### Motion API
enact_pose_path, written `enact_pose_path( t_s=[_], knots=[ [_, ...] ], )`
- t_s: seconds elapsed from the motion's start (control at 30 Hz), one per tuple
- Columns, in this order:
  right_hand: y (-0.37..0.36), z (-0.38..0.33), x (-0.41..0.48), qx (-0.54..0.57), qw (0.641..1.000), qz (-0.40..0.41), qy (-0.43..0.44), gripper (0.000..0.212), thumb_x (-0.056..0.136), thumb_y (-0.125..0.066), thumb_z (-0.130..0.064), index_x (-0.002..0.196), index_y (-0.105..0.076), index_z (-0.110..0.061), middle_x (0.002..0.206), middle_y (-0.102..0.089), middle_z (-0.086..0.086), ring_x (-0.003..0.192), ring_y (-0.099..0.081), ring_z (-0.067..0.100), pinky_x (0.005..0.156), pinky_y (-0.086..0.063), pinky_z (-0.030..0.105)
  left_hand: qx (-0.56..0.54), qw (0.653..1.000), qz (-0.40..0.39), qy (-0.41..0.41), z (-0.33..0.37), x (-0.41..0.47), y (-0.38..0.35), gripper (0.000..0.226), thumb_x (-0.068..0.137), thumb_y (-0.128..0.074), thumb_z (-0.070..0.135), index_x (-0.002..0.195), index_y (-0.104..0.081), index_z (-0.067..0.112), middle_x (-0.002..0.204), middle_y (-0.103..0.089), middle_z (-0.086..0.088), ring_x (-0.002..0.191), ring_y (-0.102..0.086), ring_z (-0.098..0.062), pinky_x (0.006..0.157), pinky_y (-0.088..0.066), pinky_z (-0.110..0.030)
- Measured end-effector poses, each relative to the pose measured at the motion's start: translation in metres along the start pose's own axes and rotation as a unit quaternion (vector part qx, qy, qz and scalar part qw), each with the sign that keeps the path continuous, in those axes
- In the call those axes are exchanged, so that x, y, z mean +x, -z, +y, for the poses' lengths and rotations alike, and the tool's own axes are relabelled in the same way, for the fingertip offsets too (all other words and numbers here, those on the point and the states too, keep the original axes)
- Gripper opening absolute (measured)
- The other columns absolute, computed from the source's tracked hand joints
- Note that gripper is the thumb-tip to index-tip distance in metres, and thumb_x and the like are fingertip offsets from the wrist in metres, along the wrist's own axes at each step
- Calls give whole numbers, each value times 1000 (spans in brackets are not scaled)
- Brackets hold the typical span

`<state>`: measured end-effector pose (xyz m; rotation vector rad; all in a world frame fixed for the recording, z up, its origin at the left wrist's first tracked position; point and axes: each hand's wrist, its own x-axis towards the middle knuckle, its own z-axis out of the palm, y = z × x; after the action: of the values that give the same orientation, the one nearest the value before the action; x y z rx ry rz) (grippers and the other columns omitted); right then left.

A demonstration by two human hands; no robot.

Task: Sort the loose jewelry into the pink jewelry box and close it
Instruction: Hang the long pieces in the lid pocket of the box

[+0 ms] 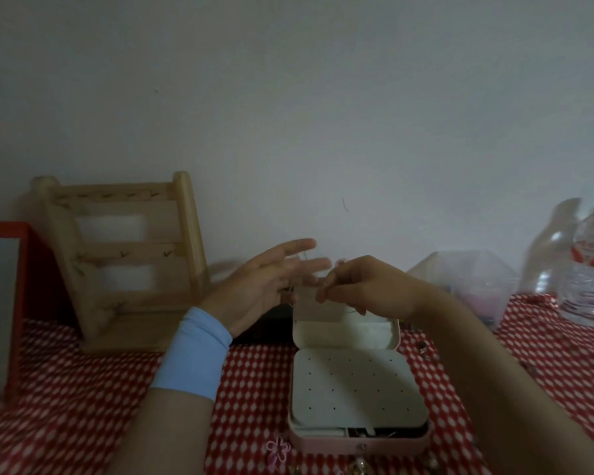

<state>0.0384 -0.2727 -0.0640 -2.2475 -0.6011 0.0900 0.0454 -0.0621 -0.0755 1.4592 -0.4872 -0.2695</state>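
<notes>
Nearest, at six o'clock from open pink box (323, 446): flower clip (277, 449), unsorted. At twelve, over raised lid (343, 325): right hand (360, 286) pinching a thin chain (297, 272), left hand (264, 286) spread at eleven, probably keeping it untangled for stowing.

Pink jewelry box (357, 447) (white inside), red-white checked cloth (83, 389)
</notes>
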Motion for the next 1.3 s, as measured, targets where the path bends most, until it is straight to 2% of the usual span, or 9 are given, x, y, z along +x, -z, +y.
enact_pose_path(
  t_s=[0.1, 0.27, 0.4, 0.57, 0.67, 0.73, 0.87, 0.97, 1.3],
  knots=[
    [-1, 0, 0, -30, 999, 2, 17, 15, 95, -65, -16, 92, -79, -22, 53, -59, -24, 49, -50, -4, 56, -39, 10, 93, 996, -1, 12, -1, -1, -4, 30, 95, -58, 25, 124, -61, 29, 119, -70, -8, 104, -64, -21, 87, -45, -38],
    [-9, 0, 3, -5, 1000, 6, 25, 17, 94, -65, -14, 91, -79, -23, 62, -66, -19, 48, -53, 6, 57, -54, 32, 149, 988, 27, -2, -1, -2, 0, 24, 96, -58, 18, 118, -62, 28, 105, -75, -8, 90, -67, -13, 79, -47, -31],
    [-11, 0, 4, 9, 999, 12, 39, 17, 94, -63, -14, 94, -78, -21, 77, -74, -7, 54, -55, 14, 55, -54, 36, 198, 980, 19, 1, 0, -5, 6, 28, 96, -59, 20, 121, -61, 33, 103, -76, -4, 94, -68, -15, 79, -47, -30],
    [-13, 2, 7, 18, 992, 112, 48, 21, 95, -64, -14, 83, -77, -26, 64, -70, -10, 48, -57, 11, 51, -57, 34, 187, 982, -19, 27, -3, -2, 7, 31, 91, -66, 16, 121, -62, 26, 89, -74, -7, 82, -66, -19, 78, -52, -30],
    [-22, 4, 13, 44, 980, 190, 44, 16, 95, -64, -14, 87, -74, -23, 74, -72, -3, 46, -60, 18, 52, -59, 41, 214, 976, 26, 22, -7, 1, 10, 17, 88, -70, 14, 105, -70, 14, 90, -73, -12, 83, -66, -21, 84, -56, -35],
    [-28, 4, 17, 86, 973, 209, 41, 8, 94, -67, -14, 92, -70, -21, 79, -70, -2, 43, -57, 15, 48, -56, 36, 226, 974, 24, 18, -8, 0, 11, 6, 91, -66, 13, 91, -72, 13, 79, -70, -6, 76, -63, -16, 78, -54, -29],
    [-35, 3, 18, 157, 972, 178, 5, 13, 98, -64, -24, 101, -75, -18, 65, -67, -6, 43, -50, 15, 46, -45, 30, 152, 988, 30, 8, -7, 1, 7, 13, 96, -59, 15, 88, -68, 17, 67, -62, 1, 65, -56, -14, 66, -50, -25],
    [-35, 0, 16, 247, 962, 115, -9, 26, 101, -58, -26, 93, -79, -13, 67, -60, 22, 50, -45, 20, 47, -40, 30, 123, 992, 41, 8, -8, 3, 5, 13, 98, -57, 20, 88, -65, 21, 69, -64, -2, 64, -57, -16, 64, -49, -27],
    [-33, 6, 15, 267, 961, 67, -6, 26, 93, -64, -22, 92, -73, 2, 86, -70, 13, 62, -48, 19, 51, -38, 28, 118, 992, 44, 12, -4, 1, 3, 9, 99, -55, 20, 96, -61, 15, 76, -71, -4, 74, -66, -13, 76, -54, -29]
  ],
)
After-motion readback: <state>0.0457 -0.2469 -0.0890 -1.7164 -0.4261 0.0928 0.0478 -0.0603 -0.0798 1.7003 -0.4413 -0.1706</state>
